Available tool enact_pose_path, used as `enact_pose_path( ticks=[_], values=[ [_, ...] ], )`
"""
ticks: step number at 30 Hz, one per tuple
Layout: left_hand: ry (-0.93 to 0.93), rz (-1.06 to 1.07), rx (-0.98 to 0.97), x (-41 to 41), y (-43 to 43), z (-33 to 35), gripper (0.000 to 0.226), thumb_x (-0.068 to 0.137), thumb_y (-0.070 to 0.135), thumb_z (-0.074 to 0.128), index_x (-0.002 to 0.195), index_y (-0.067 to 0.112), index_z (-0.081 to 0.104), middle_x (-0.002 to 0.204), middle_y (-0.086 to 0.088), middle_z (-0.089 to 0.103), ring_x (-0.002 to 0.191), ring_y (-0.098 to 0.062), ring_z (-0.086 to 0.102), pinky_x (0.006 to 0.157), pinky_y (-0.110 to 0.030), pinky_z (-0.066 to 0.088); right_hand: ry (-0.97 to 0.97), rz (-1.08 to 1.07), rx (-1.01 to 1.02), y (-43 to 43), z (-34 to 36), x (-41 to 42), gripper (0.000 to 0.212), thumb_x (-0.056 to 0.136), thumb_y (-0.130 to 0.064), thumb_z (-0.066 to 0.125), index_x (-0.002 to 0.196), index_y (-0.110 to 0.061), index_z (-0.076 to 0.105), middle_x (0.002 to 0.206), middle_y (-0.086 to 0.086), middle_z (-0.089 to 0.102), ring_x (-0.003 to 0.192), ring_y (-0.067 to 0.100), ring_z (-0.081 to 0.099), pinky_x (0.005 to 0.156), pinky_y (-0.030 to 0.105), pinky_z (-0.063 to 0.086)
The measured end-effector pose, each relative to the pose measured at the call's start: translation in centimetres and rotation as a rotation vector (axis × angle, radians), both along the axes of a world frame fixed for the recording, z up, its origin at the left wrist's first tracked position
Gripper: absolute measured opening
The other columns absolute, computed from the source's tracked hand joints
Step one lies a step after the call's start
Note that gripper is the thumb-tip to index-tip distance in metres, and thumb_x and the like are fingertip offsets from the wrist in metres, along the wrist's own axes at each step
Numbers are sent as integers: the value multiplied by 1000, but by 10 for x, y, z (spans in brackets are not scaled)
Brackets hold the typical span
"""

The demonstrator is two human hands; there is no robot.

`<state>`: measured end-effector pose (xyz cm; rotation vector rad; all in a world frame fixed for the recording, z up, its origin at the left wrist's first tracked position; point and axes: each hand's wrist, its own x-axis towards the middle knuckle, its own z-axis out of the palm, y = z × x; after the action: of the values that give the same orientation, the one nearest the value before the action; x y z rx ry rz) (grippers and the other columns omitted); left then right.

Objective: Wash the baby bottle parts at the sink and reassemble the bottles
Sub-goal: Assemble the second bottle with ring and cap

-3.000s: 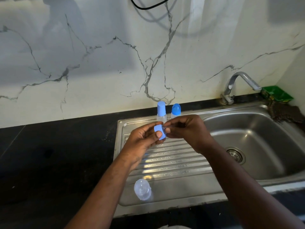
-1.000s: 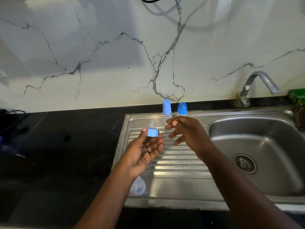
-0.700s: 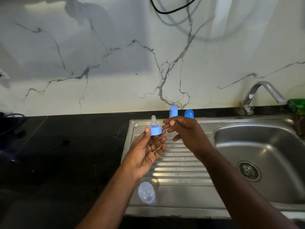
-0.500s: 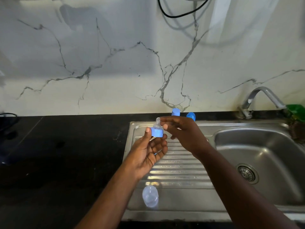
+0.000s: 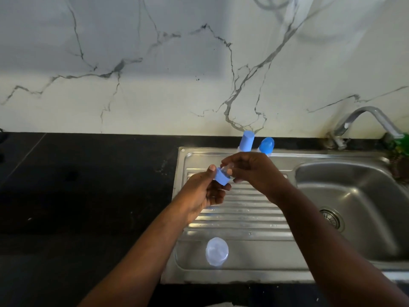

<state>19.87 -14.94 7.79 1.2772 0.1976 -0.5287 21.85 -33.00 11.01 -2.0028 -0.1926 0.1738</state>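
Observation:
My left hand [image 5: 204, 192] pinches a blue screw ring [image 5: 221, 176] between thumb and fingers above the ribbed drainboard [image 5: 243, 216]. A clear teat [image 5: 228, 168] sticks out of the ring, and my right hand [image 5: 252, 171] pinches its tip from the right. A clear dome cap [image 5: 217, 251] lies on the drainboard near its front edge. Two baby bottles stand at the back of the drainboard behind my right hand: one with a tall blue cap [image 5: 246, 141] and one with a rounded blue cap [image 5: 266, 145]; their bodies are mostly hidden.
The steel sink basin [image 5: 354, 209] with its drain [image 5: 332, 219] lies to the right, under a chrome tap [image 5: 365, 118]. Something green [image 5: 401, 145] sits at the far right edge. Black countertop [image 5: 88, 196] spreads to the left below a marble-patterned wall.
My right hand, held apart from the ring a second ago, has closed in and taken the teat's tip. The ring has tilted from upright toward the right.

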Motion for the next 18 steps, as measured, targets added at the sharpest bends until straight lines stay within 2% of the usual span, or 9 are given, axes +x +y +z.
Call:
enact_pose_path(
  ticks=[2, 5, 7, 10, 15, 17, 18],
  values=[
    [-6, -66, 58, 7, 5, 0, 53, 102, 53, 38, 117, 11, 65, 102, -17, 75, 80, -22, 67, 73, -34, 55, 0, -3, -15, 3, -2, 2, 16, 87, -14, 73, 103, -16, 74, 92, -1, 75, 86, 12, 72, 77, 29, 61],
    [-46, -112, 266, 18, 15, -4, 56, 103, 58, 32, 119, 16, 64, 96, -10, 77, 71, -21, 68, 55, -25, 48, 31, -117, 81, 4, -10, 4, 15, 88, -13, 73, 102, -8, 72, 92, 7, 75, 86, 16, 73, 74, 35, 63],
    [-84, -39, 438, 26, 22, -19, 43, 105, 47, 40, 116, 14, 65, 90, -7, 77, 60, -17, 62, 50, -23, 39, 69, -205, 131, 2, -17, 2, 15, 89, -13, 73, 101, -5, 71, 91, 11, 74, 84, 19, 74, 74, 41, 63],
    [-123, -10, 605, 30, 33, -44, 24, 103, 23, 48, 112, 10, 67, 88, -8, 72, 60, -17, 55, 49, -22, 37, 119, -256, 146, -4, -25, -3, 14, 89, -13, 73, 100, -5, 69, 91, 10, 73, 84, 22, 74, 74, 45, 63],
    [-221, -204, 540, 9, 46, -64, 33, 94, 0, 50, 113, 21, 68, 106, -1, 73, 82, -15, 64, 64, -27, 46, 234, -306, 220, -14, -37, -21, 15, 92, -13, 69, 101, -1, 64, 94, 19, 73, 87, 30, 74, 75, 49, 62],
    [-270, -278, 409, -10, 49, -70, 27, 93, 14, 63, 117, 25, 67, 113, 2, 71, 94, -9, 65, 72, -25, 50, 270, -318, 237, -17, -45, -32, 14, 93, -13, 68, 100, -2, 63, 92, 19, 73, 87, 32, 74, 76, 50, 62],
    [-286, -315, 368, -21, 48, -73, 34, 88, 27, 71, 121, 27, 66, 117, 3, 69, 101, -6, 64, 78, -23, 52, 289, -324, 245, -19, -51, -38, 13, 93, -13, 68, 99, -2, 63, 91, 18, 72, 85, 31, 74, 76, 51, 61]
  ],
)
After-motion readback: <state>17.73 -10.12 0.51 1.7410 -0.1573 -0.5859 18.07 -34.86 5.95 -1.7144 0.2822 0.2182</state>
